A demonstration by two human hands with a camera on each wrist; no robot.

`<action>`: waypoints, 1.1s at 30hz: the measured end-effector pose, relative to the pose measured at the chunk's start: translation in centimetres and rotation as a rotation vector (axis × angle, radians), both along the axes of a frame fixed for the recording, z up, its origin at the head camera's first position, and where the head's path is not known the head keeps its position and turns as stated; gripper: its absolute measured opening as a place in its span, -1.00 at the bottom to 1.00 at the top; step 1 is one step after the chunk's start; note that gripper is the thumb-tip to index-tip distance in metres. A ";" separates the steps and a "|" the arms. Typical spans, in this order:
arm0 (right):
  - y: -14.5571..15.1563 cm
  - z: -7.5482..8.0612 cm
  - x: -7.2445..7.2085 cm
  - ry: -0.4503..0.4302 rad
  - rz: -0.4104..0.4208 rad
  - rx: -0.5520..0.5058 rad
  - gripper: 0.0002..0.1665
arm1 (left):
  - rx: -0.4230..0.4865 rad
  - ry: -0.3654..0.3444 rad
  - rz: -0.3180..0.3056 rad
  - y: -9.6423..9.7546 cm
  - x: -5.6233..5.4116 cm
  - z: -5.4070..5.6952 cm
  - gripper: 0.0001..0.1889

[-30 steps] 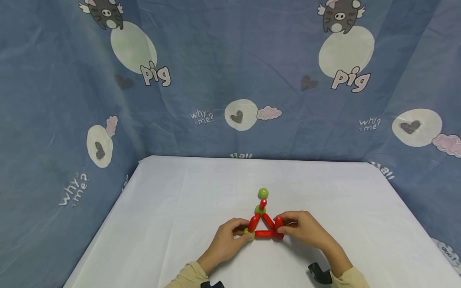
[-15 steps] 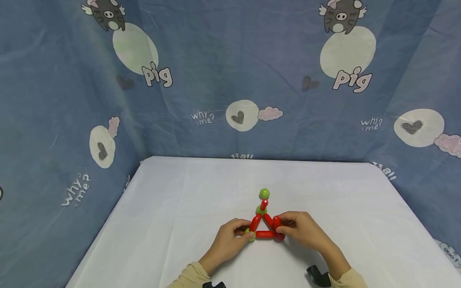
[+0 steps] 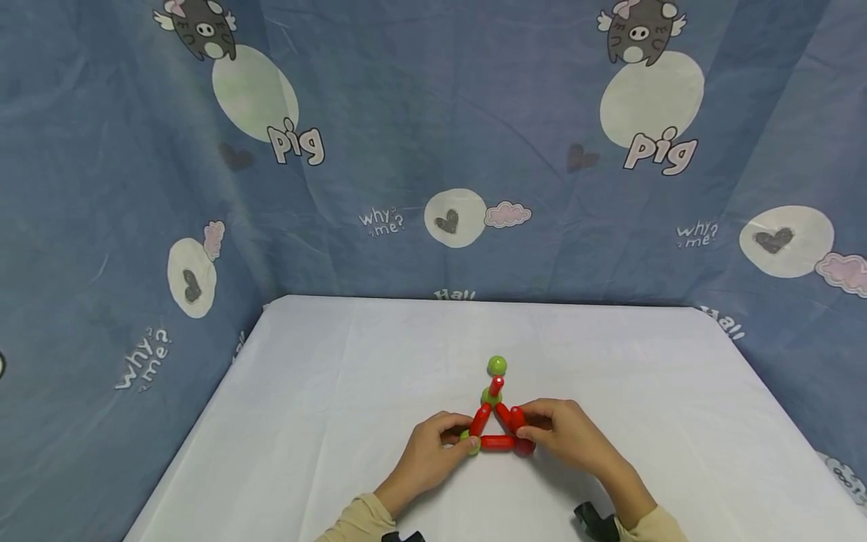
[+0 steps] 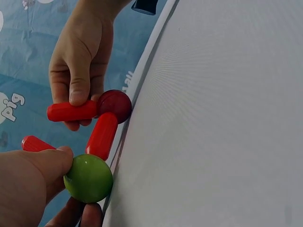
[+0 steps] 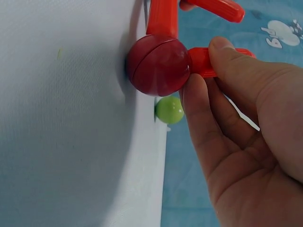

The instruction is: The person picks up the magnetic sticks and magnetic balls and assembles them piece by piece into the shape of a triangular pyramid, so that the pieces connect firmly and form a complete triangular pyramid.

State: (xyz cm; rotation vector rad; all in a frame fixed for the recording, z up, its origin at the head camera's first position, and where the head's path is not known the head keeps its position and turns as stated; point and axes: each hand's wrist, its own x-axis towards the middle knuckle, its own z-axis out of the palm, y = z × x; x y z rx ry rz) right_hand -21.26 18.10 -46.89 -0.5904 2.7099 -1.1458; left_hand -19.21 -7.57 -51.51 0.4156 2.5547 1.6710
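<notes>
Red rods and balls form a triangular frame. My left hand (image 3: 425,452) pinches the green ball (image 4: 88,178) at its left corner between thumb and fingers. A red rod (image 3: 480,420) rises from that ball. My right hand (image 3: 572,430) pinches another raised red rod (image 3: 518,417), whose lower end meets the dark red ball (image 5: 158,65) at the right corner. One red rod (image 4: 102,135) links these two balls along the front. At the far corner, a green ball (image 3: 486,398) bears a raised red rod (image 3: 497,386). The left base side is mostly hidden.
Just behind the frame, a separate-looking green ball (image 3: 497,366) sits on the white-covered table (image 3: 379,361); whether it touches the frame is unclear. A blue printed cloth (image 3: 379,263) hangs behind the table. Black wrist devices (image 3: 596,522) sit near both sleeves.
My right hand has shifted slightly left, and the top of the raised rod it pinches leans more to the left. My left hand keeps its hold on the green ball.
</notes>
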 end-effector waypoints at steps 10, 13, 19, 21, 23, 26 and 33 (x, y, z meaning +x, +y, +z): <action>-0.5 0.0 0.2 -0.006 -0.022 0.011 -0.72 | -0.010 0.000 0.007 0.0 0.0 0.0 -0.71; -0.5 0.0 0.2 -0.009 -0.021 0.006 -0.72 | -0.021 0.006 0.006 0.0 -0.1 0.0 -0.71; -0.7 0.0 0.2 -0.013 -0.022 -0.005 -0.72 | -0.030 0.012 0.012 0.1 -0.1 0.1 -0.72; -0.7 -0.1 0.2 -0.017 -0.027 -0.006 -0.71 | -0.023 0.015 0.014 0.1 0.0 0.2 -0.72; -0.7 -0.1 0.3 -0.019 -0.034 -0.008 -0.71 | -0.019 0.024 0.014 0.1 0.0 0.2 -0.72; -0.7 -0.2 0.3 -0.016 -0.039 -0.012 -0.70 | -0.025 0.023 0.018 0.2 -0.1 0.2 -0.73; -0.9 -0.2 0.3 -0.005 -0.051 -0.013 -0.69 | -0.054 0.010 0.034 0.3 -0.2 0.3 -0.71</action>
